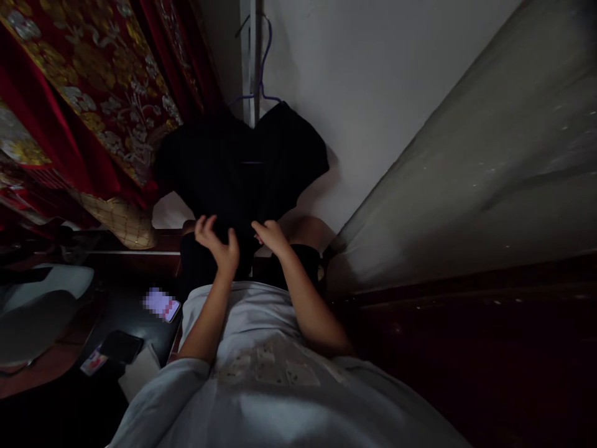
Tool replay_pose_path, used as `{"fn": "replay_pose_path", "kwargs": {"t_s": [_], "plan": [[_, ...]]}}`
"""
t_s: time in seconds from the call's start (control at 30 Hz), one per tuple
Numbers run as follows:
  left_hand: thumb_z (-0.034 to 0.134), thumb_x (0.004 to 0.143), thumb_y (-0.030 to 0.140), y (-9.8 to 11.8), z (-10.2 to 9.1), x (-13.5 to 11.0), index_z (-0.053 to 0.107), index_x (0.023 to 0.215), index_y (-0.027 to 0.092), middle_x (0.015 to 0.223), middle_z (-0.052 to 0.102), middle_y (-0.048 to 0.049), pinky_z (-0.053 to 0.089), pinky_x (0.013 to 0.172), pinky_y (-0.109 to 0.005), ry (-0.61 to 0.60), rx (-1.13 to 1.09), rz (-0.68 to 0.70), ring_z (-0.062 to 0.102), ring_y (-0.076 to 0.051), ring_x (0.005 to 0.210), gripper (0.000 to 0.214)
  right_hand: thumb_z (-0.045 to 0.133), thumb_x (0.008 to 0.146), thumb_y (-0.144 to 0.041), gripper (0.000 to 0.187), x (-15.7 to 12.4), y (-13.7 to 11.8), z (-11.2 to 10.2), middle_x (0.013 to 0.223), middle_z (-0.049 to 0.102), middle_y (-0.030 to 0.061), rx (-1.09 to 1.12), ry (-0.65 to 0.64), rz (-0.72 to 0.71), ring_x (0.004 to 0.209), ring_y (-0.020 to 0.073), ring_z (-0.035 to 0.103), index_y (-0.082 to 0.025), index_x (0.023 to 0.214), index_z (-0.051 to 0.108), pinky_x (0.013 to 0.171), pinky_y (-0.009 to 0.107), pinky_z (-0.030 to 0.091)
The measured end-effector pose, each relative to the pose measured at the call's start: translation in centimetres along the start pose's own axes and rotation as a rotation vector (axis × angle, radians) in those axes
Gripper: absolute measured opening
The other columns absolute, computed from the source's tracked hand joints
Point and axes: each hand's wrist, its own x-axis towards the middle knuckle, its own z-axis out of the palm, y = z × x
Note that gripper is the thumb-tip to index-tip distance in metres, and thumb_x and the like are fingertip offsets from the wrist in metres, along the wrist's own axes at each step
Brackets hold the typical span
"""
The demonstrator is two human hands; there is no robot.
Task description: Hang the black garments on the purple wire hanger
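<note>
A black short-sleeved top (pixel 293 149) hangs in front of me on a thin purple hanger (pixel 265 62). The hanger is at a metal upright (pixel 253 68) by the wall. At the lower front of the top, my right hand (pixel 271 236) has its thumb and fingers closed on the dark cloth. My left hand (pixel 218 244) is just left of it, against the lower part of the top, with its fingers spread. Whether the left fingers touch the cloth I cannot tell. Dim light hides the folds and the lower edge of the top.
Red cloth with gold and silver embroidery (pixel 102 81) hangs at the left. Below it, a lit phone (pixel 162 303), a dark flat item (pixel 121 346) and a pale item (pixel 141 371) lie on a dark surface. A grey sheet (pixel 489 168) slopes down on the right.
</note>
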Motion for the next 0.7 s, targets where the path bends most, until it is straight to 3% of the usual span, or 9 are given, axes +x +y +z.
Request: {"fn": "replay_pose_path", "kwargs": {"t_s": [0.1,0.2,0.47,0.57,0.7], "plan": [[0.060,0.086,0.012,-0.9,2.2,-2.4,0.057,0.127,0.019,0.127,0.061,-0.0159,0.042,0.112,-0.045,-0.358,-0.073,-0.010,0.058,-0.030,0.124,0.042,0.060,0.095,-0.033,0.044,-0.4,-0.5,-0.3,0.048,0.054,0.0015,0.049,-0.034,0.006,0.041,0.0085,0.047,-0.017,0.054,0.054,0.045,0.021,0.037],[0.053,0.086,0.008,-1.4,3.3,-3.2,0.058,0.123,0.019,0.107,0.068,-0.0115,0.052,0.093,-0.036,-0.509,-0.165,-0.063,0.067,-0.024,0.099,0.038,0.060,0.096,-0.033,0.041,-0.6,-0.6,-0.8,0.053,0.060,0.0032,0.097,-0.063,0.006,0.043,0.0079,0.050,-0.015,0.059,0.058,0.043,0.020,0.037],[0.055,0.092,0.015,-1.7,2.8,-2.6,0.067,0.094,0.018,0.091,0.068,-0.0085,0.049,0.082,-0.031,-0.438,-0.176,-0.049,0.065,-0.022,0.087,0.013,0.070,0.089,-0.038,0.029,-0.6,0.0,-1.3,0.069,0.067,0.0030,0.154,-0.163,-0.110,0.052,0.0079,0.054,-0.015,0.073,0.063,0.048,0.019,0.041],[0.056,0.095,0.018,-1.6,2.7,-2.6,0.071,0.095,0.018,0.092,0.068,-0.0092,0.049,0.083,-0.032,-0.452,-0.181,-0.055,0.065,-0.022,0.088,0.015,0.074,0.083,-0.028,0.016,-0.3,0.5,-1.3,0.076,0.069,0.0023,0.070,-0.114,-0.182,0.060,0.0095,0.058,-0.015,0.081,0.064,0.057,0.020,0.045],[0.056,0.096,0.018,-1.4,2.8,-2.5,0.072,0.098,0.018,0.095,0.069,-0.0101,0.049,0.085,-0.033,-0.470,-0.163,-0.063,0.065,-0.023,0.090,0.016,0.067,0.085,-0.025,0.010,-0.3,0.5,-1.6,0.077,0.068,0.0025,0.033,-0.059,-0.240,0.069,0.0114,0.061,-0.016,0.082,0.065,0.062,0.020,0.047]]}}
